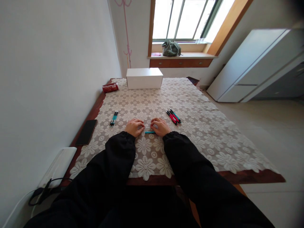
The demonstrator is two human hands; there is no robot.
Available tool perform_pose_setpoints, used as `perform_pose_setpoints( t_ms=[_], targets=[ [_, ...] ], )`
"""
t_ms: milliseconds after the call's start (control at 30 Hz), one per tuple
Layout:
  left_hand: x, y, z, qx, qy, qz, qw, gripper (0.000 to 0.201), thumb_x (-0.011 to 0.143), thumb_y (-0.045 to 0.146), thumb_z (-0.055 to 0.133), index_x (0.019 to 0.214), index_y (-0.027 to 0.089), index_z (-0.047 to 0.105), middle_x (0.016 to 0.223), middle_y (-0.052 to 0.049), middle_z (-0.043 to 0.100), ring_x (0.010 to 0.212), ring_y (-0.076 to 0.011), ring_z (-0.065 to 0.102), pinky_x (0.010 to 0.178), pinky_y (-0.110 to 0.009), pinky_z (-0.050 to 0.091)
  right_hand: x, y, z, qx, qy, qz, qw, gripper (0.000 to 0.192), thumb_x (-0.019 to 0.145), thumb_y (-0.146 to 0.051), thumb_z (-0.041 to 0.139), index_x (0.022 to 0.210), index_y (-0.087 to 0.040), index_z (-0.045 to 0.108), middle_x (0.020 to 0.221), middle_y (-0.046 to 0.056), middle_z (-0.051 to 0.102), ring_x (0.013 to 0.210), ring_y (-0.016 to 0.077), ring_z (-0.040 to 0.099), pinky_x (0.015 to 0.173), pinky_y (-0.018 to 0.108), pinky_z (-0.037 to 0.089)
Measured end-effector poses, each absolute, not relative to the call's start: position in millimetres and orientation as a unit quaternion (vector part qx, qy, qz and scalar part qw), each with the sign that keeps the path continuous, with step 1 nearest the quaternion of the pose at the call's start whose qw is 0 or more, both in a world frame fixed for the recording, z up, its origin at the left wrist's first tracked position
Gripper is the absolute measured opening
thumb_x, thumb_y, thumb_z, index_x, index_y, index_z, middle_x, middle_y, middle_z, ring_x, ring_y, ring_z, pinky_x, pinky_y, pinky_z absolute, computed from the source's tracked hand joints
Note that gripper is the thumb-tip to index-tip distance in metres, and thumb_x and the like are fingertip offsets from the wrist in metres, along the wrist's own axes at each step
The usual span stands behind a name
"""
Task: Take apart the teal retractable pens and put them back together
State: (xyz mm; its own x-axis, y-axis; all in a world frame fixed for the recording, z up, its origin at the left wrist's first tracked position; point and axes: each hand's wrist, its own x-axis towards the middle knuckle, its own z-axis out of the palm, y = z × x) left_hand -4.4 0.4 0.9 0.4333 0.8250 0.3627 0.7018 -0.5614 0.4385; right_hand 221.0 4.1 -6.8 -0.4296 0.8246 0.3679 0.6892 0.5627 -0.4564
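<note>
Both hands meet at table centre, fingers curled inward. Left hand (134, 127) and right hand (161, 126) each pinch an end of a thin pale piece spanning the gap between them; too small to say what it is, possibly a pen part. Just below the fingertips lies a teal pen barrel (149, 132), flat on the cloth, touching or nearly touching both hands. Knuckles rest on the table, likely for steadiness with such a small item.

Black sleeves, loose fabric, gathered cuffs at the wrists.

Left of the hands, a pair of teal-and-black pens (114, 118), laid parallel, apart from the rest. Right of the hands, a bigger bunch of red and teal pens (173, 117), side by side at an angle. Two groups, one each side, looks like sorting.

Lace tablecloth (201, 126), cream, repeated flower pattern, covers a dark wood table (261, 177). Black phone (86, 131) lies flat on the bare wood at the left edge. White rectangular box (144, 78) stands at the far end, red packet (110, 87) beside it. Green bag (171, 48) on the windowsill.
</note>
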Motion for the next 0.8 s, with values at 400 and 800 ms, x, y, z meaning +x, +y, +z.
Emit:
perform_pose_setpoints(
  t_ms=[400, 800],
  targets=[
    [-3.1, -2.1, 5.4, 0.833, 0.459, 0.289, 0.109, 0.011, 0.082, 0.030, 0.065, 0.086, 0.025, 0.073, 0.106, -0.002, 0.071, 0.107, -0.0222, 0.060, 0.101, -0.041, 0.044, 218.9, 4.4, -6.8, -0.461, -0.834, 0.139, 0.270, 0.007, 0.087, -0.021, 0.056, 0.087, -0.022, 0.063, 0.087, 0.003, 0.066, 0.089, 0.0194, 0.058, 0.082, 0.032, 0.040],
    [-2.7, -2.3, 6.6, 0.851, 0.414, 0.307, 0.099, 0.015, 0.089, 0.034, 0.059, 0.088, 0.025, 0.071, 0.104, -0.002, 0.071, 0.106, -0.0200, 0.060, 0.102, -0.039, 0.041, 216.5, 3.1, -4.5, -0.422, -0.849, 0.165, 0.271, 0.014, 0.091, -0.026, 0.051, 0.094, -0.022, 0.065, 0.088, 0.003, 0.067, 0.086, 0.0178, 0.059, 0.081, 0.030, 0.043]
  ],
)
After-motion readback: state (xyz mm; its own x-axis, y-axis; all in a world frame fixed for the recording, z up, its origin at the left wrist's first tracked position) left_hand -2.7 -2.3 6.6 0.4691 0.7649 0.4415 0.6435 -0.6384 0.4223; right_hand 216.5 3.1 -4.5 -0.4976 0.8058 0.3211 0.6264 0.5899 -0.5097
